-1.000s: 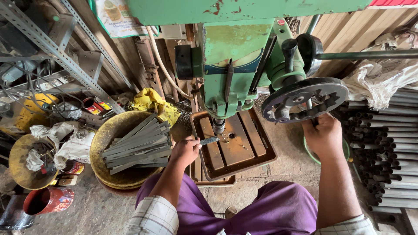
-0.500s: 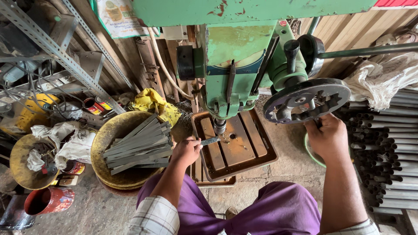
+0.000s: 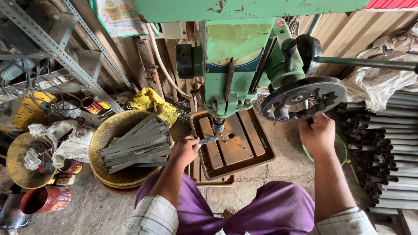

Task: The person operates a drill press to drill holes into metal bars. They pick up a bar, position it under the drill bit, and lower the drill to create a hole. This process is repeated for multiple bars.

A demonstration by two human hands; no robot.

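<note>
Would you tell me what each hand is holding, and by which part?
Left hand pinches a flat metal strip by its near end under the drill; right hand grips the feed wheel at its lower rim.

- Left hand [image 3: 185,150] and right hand [image 3: 319,134] are bare, with no gloves, rings or watch in view.
- Forearms are bare up to short sleeves [image 3: 153,216] of pale cloth checked with thin dark lines.
- Purple cloth [image 3: 261,209] covers the lap, possibly a wrap; its cut is unclear.
</note>
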